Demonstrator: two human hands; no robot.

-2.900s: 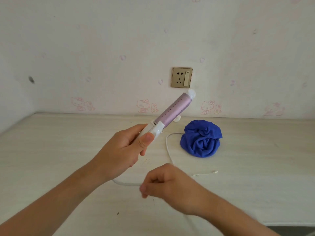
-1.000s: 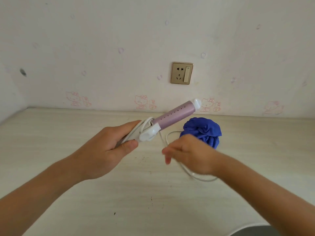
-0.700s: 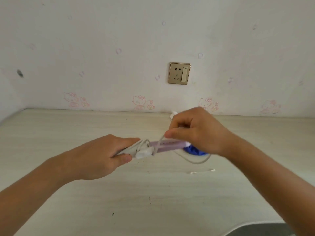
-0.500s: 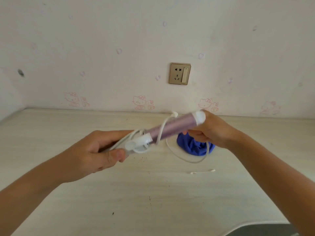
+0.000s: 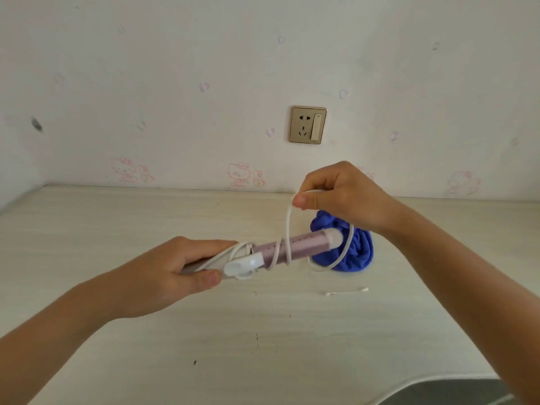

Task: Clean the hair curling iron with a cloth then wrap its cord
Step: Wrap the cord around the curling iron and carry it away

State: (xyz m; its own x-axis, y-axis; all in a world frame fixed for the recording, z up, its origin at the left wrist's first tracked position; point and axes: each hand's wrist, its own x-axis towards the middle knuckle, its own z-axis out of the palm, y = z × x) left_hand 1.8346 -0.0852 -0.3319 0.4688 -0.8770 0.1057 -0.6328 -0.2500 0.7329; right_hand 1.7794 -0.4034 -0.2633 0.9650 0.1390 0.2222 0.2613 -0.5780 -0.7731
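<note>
Lilac and white, the curling iron [image 5: 292,249] is held above the pale wood-grain table [image 5: 87,229] in the head view, lying nearly level with its white tip toward the right and slightly raised. The left hand [image 5: 163,276] comes in from the lower left with the forearm stretched forward; its fingers are curled over the white handle from above and the thumb presses along the near side, just behind the white clamp lever, so the handle is gripped firmly. The right hand [image 5: 336,197] reaches in from the lower right, held higher than the iron and above its tip, wrist bent so the knuckles face up. Its thumb and forefinger are pinched together on the white cord [image 5: 287,226], with the other fingers folded in beside them. From that pinch the cord drops straight down to the barrel, where a couple of turns cross the perforated lilac section near the clamp. Another stretch of cord hangs from the hand behind the tip in a slack loop that dips low toward the table. A crumpled blue cloth [image 5: 356,252] sits on the table just behind the tip, partly hidden by the right wrist. A cotton swab [image 5: 346,291] lies on the table nearer the camera, and a wall socket [image 5: 308,124] is on the wall behind.
</note>
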